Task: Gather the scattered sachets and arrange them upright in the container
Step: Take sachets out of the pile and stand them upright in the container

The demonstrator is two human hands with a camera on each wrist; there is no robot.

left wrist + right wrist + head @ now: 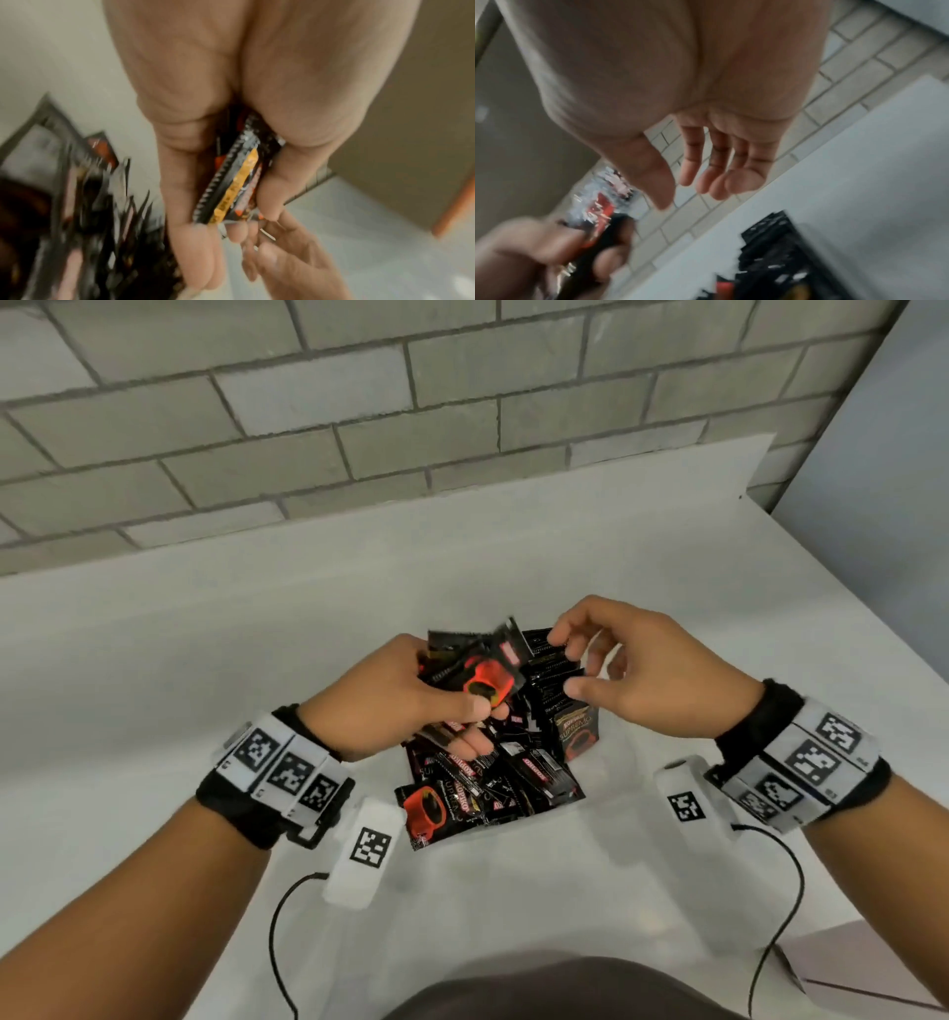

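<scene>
My left hand (477,706) grips a bundle of black and red sachets (480,672) fanned out above the table; in the left wrist view the bundle (236,178) sits pinched between thumb and fingers of that hand (231,223). My right hand (570,665) hovers just right of the bundle, fingers relaxed and empty, as the right wrist view confirms (685,194). Beneath it several sachets (577,737) stand upright; the clear container's walls are hard to make out. A loose pile of sachets (488,793) lies flat in front.
The white table (205,660) runs back to a grey brick wall (359,403). Its right edge (842,608) drops off beside a pale wall. Black cables (277,932) trail from both wrist devices toward my lap.
</scene>
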